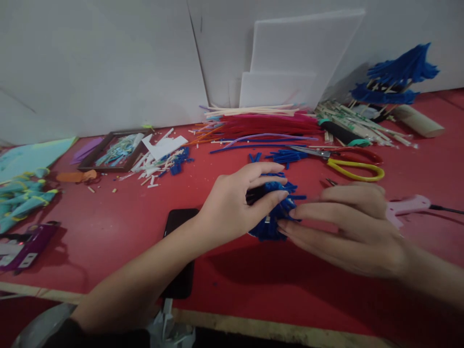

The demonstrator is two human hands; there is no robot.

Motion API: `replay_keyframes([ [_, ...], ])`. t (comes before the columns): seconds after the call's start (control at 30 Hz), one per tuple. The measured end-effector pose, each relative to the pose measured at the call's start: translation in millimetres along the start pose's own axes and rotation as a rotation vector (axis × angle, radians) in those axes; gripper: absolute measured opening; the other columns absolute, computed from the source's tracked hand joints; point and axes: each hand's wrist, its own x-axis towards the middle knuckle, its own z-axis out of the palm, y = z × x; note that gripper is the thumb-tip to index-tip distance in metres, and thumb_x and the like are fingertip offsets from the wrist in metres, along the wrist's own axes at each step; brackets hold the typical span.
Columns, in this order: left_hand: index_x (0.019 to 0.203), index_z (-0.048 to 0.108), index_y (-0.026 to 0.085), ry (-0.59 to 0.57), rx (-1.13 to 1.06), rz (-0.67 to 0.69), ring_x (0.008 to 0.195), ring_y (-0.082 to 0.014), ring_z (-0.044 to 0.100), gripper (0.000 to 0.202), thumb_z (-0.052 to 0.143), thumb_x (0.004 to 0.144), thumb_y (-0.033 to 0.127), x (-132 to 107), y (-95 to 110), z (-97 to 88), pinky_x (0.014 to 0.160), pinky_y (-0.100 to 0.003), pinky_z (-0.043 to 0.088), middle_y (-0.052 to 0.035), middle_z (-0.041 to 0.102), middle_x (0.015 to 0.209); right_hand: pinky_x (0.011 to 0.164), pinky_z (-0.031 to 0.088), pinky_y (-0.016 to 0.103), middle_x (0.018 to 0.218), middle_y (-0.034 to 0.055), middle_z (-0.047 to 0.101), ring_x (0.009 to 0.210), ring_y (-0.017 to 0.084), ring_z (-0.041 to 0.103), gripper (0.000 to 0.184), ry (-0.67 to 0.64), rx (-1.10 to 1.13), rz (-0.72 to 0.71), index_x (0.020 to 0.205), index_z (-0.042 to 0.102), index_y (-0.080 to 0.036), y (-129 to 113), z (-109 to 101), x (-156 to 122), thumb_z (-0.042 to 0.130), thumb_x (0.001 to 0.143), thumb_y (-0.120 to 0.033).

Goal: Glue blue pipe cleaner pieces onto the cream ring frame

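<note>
A blue piece built of short pipe cleaners (pixel 270 231) is held between my hands above the red table. My left hand (pixel 232 200) curls over its top left, with fingers and thumb closed around it. From the right, my right hand (pixel 357 229) pinches its edge between thumb and fingertips. Part of the piece is hidden under my left fingers. Just behind it lie blue pipe-cleaner cuttings (pixel 290 155) and scissors (pixel 353 166) with yellow and red handles. A pink glue gun (pixel 408 207) with a black cord lies partly behind my right hand.
A black phone (pixel 183 280) lies beneath my left forearm. Red pipe cleaners (pixel 268 125) and wooden sticks (pixel 358 123) line the back, near a blue tiered model (pixel 402 72). At left are a framed tray (pixel 96 164), white scraps (pixel 165 147) and a purple device (pixel 31 249).
</note>
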Motion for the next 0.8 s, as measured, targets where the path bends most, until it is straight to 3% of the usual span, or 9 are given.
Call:
replay_keyframes([
  [0.13,0.129,0.063,0.019,-0.038,0.059,0.042,0.119,-0.0269,0.078,0.040,0.076,0.093,0.033,-1.7,0.5,-2.3,0.100,-0.031,0.065,-0.0114,0.077,0.130,0.081,0.048,0.037,0.090,-0.0033,0.077,0.098,0.017,0.064,0.018,0.069,-0.052,0.014,0.099,0.073,-0.028,-5.0,5.2,-9.4,0.075,0.090,-0.012],
  [0.43,0.122,0.062,0.020,-0.051,0.040,0.099,0.116,-0.0234,0.078,0.036,0.080,0.092,0.027,0.5,-5.8,-2.1,0.103,-0.030,0.062,-0.0088,0.077,0.127,0.076,0.056,0.040,0.095,0.0067,0.070,0.098,0.021,0.066,0.019,0.053,0.087,-0.061,0.097,0.068,-0.011,-6.9,7.5,-7.0,0.075,0.084,0.001],
  [0.63,0.124,0.061,0.016,-0.049,0.087,0.088,0.116,-0.0219,0.078,0.036,0.075,0.095,0.030,-0.4,-4.0,-1.6,0.103,-0.027,0.061,-0.0110,0.076,0.128,0.078,0.059,0.036,0.093,0.0057,0.071,0.097,0.019,0.067,0.009,0.048,0.114,-0.038,0.097,0.066,-0.014,-7.0,6.7,-4.4,0.068,0.093,-0.006],
  [0.8,0.122,0.061,0.016,-0.005,0.091,0.084,0.113,-0.0213,0.079,0.035,0.075,0.094,0.031,-2.0,-4.6,2.2,0.096,-0.025,0.063,-0.0099,0.078,0.123,0.077,0.060,0.033,0.092,0.0036,0.072,0.095,0.017,0.068,0.009,-0.048,0.082,-0.054,0.098,0.064,-0.018,-3.3,-1.8,4.7,0.067,0.096,-0.010],
])
